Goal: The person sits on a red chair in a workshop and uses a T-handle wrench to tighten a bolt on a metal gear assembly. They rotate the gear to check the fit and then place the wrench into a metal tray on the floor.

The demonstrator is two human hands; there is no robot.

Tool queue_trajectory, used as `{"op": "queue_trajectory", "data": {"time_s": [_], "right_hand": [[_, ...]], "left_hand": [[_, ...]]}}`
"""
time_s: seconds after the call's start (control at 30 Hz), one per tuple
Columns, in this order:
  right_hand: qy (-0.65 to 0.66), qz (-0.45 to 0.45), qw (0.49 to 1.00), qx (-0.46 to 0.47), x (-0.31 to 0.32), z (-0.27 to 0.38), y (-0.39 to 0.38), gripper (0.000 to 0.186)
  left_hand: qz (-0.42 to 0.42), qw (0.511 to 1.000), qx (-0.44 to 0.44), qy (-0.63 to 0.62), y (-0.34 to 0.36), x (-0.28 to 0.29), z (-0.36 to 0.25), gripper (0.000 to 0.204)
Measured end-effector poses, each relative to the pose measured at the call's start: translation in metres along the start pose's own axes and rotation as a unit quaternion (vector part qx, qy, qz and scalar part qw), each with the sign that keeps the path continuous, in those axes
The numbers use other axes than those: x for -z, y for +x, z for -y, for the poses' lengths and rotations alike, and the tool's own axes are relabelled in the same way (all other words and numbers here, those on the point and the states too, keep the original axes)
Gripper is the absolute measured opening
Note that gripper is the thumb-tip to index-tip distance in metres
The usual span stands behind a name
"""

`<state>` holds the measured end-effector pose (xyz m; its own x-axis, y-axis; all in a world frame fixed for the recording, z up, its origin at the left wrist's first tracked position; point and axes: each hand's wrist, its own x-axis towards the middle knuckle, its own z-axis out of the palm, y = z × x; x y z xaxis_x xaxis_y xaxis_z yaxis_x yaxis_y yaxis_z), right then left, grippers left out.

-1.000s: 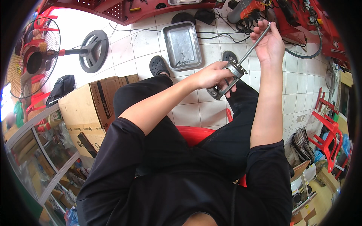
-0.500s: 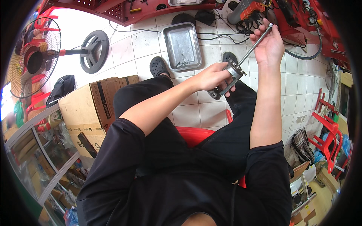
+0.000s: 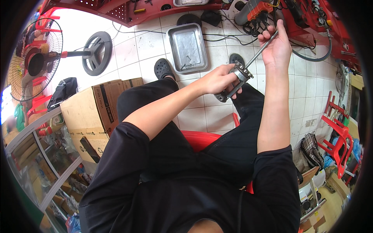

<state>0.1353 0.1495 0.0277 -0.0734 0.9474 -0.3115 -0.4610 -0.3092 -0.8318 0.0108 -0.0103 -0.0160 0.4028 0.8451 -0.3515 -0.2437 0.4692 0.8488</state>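
Observation:
My left hand [image 3: 223, 79] is closed around a dark metal part with a toothed ring [image 3: 241, 71], held above the gap between my knees. A long thin metal rod [image 3: 258, 53] runs from this part up to the right; its kind I cannot make out. Around the rod's far end my right hand [image 3: 276, 46] is closed, with the thumb laid over the tip and the fingers curled behind it. Where the rod meets the toothed part, the joint is small and partly covered by my left fingers.
On the tiled floor ahead stands a metal tray [image 3: 169, 48] with several small metal pieces inside. A red workbench [image 3: 116, 13] runs along the back. Left are a fan [image 3: 37, 64] and cardboard boxes [image 3: 83, 112]; right is a red plastic stool [image 3: 340, 136]. Black cables [image 3: 229, 37] cross the floor.
My right thumb has moved up over the rod's end, which showed bare before. My left hand and the toothed part have stayed almost still.

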Motion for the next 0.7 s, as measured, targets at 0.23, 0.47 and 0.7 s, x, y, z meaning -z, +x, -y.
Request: {"op": "queue_trajectory", "data": {"time_s": [0.23,0.47,0.7], "right_hand": [[0.081,0.061,0.995,-0.021,0.001,0.002,-0.007,0.024],[0.026,-0.001,1.000,0.012,-0.010,0.002,-0.008,0.025],[0.037,0.032,0.999,0.010,0.000,-0.001,-0.002,0.025]], "left_hand": [[-0.027,1.000,-0.001,0.001,-0.001,-0.001,-0.003,0.036],[-0.028,0.999,-0.008,0.025,-0.003,-0.002,-0.006,0.037],[-0.034,0.999,0.005,0.028,-0.003,-0.003,-0.007,0.037]]}}
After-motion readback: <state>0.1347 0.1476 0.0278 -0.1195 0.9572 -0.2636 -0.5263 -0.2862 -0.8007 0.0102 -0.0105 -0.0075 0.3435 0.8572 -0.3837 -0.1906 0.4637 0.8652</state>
